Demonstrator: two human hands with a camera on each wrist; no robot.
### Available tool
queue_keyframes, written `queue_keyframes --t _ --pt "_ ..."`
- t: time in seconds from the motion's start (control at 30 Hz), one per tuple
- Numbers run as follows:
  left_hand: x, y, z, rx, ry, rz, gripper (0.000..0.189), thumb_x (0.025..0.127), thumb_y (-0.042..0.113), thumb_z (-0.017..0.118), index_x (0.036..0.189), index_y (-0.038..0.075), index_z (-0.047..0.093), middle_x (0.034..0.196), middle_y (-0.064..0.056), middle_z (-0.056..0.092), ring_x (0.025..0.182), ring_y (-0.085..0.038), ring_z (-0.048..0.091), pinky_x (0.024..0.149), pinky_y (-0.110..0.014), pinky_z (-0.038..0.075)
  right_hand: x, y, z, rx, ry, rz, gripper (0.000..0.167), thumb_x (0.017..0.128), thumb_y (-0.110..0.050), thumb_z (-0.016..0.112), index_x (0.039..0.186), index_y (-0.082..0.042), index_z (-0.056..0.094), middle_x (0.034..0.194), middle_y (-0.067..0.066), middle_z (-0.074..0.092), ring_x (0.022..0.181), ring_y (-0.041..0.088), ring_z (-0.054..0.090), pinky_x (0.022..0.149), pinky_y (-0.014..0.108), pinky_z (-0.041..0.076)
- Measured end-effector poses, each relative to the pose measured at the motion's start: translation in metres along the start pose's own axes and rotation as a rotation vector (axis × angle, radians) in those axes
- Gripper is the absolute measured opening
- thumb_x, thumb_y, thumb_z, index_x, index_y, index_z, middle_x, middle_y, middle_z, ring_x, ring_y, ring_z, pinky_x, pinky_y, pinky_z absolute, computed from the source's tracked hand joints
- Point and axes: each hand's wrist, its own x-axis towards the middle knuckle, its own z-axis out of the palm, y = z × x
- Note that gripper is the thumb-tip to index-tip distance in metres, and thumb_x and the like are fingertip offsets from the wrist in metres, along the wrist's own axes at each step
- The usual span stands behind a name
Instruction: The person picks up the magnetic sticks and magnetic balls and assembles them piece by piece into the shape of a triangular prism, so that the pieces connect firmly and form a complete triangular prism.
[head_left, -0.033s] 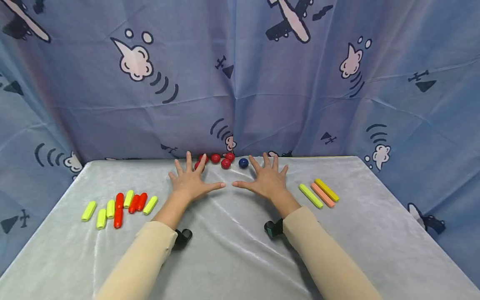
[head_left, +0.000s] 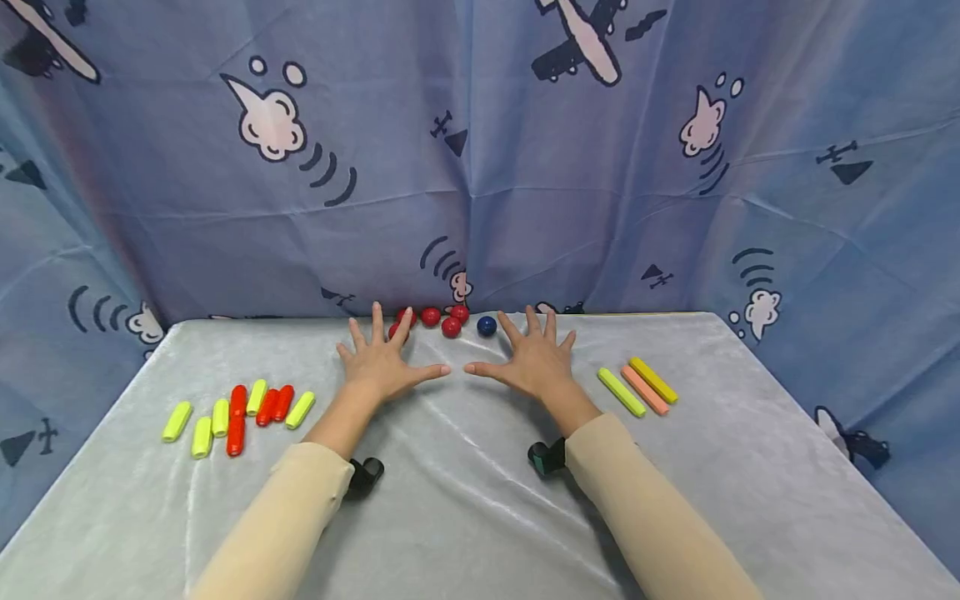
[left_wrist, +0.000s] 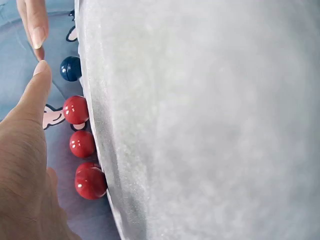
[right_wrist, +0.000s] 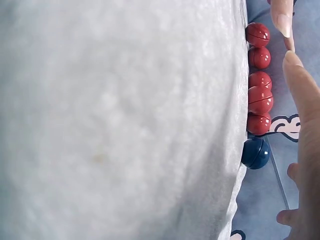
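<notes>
My left hand [head_left: 378, 362] is held with fingers spread wide, holding nothing. At its fingertips are several glossy red balls [head_left: 431, 317] along the table's far edge; its fingers partly cover two of them. My right hand [head_left: 536, 362] mirrors it, fingers spread, also holding nothing. A dark blue ball [head_left: 487, 326] sits just left of its index fingertip. The two thumbs point at each other with a small gap between them. In the left wrist view, the blue ball [left_wrist: 70, 68] shows a seam line. Whether the palms touch the cloth cannot be told.
Short yellow-green tubes [head_left: 177, 422] and red tubes [head_left: 236, 435] lie at the left of the grey cloth-covered table [head_left: 450, 517]. At the right lie three longer sticks: yellow-green [head_left: 621, 392], salmon [head_left: 645, 390] and yellow [head_left: 653, 380]. A patterned blue curtain [head_left: 390, 108] hangs behind.
</notes>
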Motion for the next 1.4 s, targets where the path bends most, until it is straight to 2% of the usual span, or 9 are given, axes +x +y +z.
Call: queue_keyframes --t 0.33,0.57,0.73,0.83,0.9,1.0,1.07,1.2,1.4 --pt "0.001 -0.005 -0.002 -0.005 0.007 -0.019 0.116 0.076 0.089 0.053 0.164 0.031 0.002 0.168 -0.020 -0.017 0.151 -0.060 -0.008 0.116 -0.079 0.010 0.003 -0.009 0.000 0.016 -0.012 -0.016 0.113 0.070 -0.097 0.047 0.161 -0.037 0.020 0.170 0.017 0.012 0.156 0.048 -0.002 0.115 0.080 0.010" --pt "-0.001 -0.008 -0.004 -0.018 -0.006 -0.030 0.118 0.075 0.090 0.053 0.163 0.031 0.000 0.169 -0.020 -0.017 0.151 -0.060 -0.007 0.117 -0.078 0.011 0.001 -0.011 0.002 0.026 -0.015 -0.028 0.112 0.072 -0.094 0.050 0.162 -0.034 0.022 0.169 0.019 0.016 0.155 0.051 0.007 0.114 0.080 0.015" --pt "-0.009 -0.011 -0.010 -0.014 -0.004 -0.006 0.113 0.080 0.084 0.056 0.164 0.028 0.004 0.169 -0.022 -0.015 0.152 -0.059 -0.003 0.118 -0.076 0.012 0.000 -0.014 0.005 0.126 -0.033 -0.055 0.108 0.076 -0.088 0.054 0.162 -0.031 0.022 0.169 0.020 0.017 0.155 0.051 0.011 0.115 0.078 0.019" --pt "-0.018 -0.015 -0.024 -0.043 -0.018 0.012 0.103 0.087 0.075 0.057 0.164 0.022 0.012 0.169 -0.024 -0.005 0.153 -0.056 0.007 0.118 -0.074 0.017 0.002 -0.016 0.003 0.207 -0.014 -0.071 0.104 0.080 -0.082 0.058 0.162 -0.029 0.023 0.168 0.021 0.017 0.155 0.049 0.013 0.117 0.074 0.020" --pt "-0.029 -0.022 -0.038 -0.082 -0.040 0.003 0.094 0.092 0.066 0.057 0.162 0.015 0.021 0.168 -0.026 0.012 0.152 -0.052 0.019 0.117 -0.071 0.024 0.004 -0.019 0.002 0.254 0.010 -0.092 0.102 0.081 -0.077 0.062 0.162 -0.027 0.024 0.168 0.021 0.019 0.155 0.047 0.015 0.119 0.072 0.021" --pt "-0.050 -0.041 -0.057 -0.111 -0.044 -0.040 0.080 0.096 0.049 0.062 0.156 0.004 0.035 0.157 -0.030 0.037 0.143 -0.048 0.040 0.112 -0.065 0.037 0.008 -0.026 0.003 0.317 0.040 -0.139 0.102 0.081 -0.072 0.067 0.162 -0.026 0.025 0.166 0.020 0.023 0.154 0.044 0.020 0.121 0.067 0.022" --pt "-0.063 -0.055 -0.065 -0.097 -0.026 -0.078 0.072 0.094 0.037 0.068 0.149 -0.002 0.043 0.147 -0.032 0.047 0.135 -0.048 0.048 0.107 -0.062 0.043 0.010 -0.033 0.005 0.366 0.063 -0.177 0.102 0.080 -0.069 0.071 0.161 -0.025 0.028 0.165 0.019 0.027 0.153 0.042 0.024 0.121 0.066 0.024" --pt "-0.079 -0.074 -0.071 -0.055 -0.050 -0.139 0.066 0.085 0.020 0.077 0.140 -0.007 0.052 0.140 -0.035 0.053 0.127 -0.051 0.053 0.097 -0.061 0.048 0.016 -0.047 0.010 0.452 0.122 -0.243 0.096 0.079 -0.062 0.077 0.157 -0.022 0.038 0.162 0.016 0.034 0.150 0.040 0.032 0.117 0.064 0.033" --pt "-0.082 -0.082 -0.065 -0.035 -0.103 -0.149 0.056 0.077 0.006 0.079 0.129 -0.005 0.061 0.129 -0.029 0.064 0.113 -0.046 0.063 0.088 -0.056 0.053 0.022 -0.068 0.021 0.564 0.169 -0.353 0.079 0.081 -0.048 0.082 0.147 -0.017 0.052 0.154 0.010 0.046 0.144 0.034 0.042 0.115 0.056 0.041"
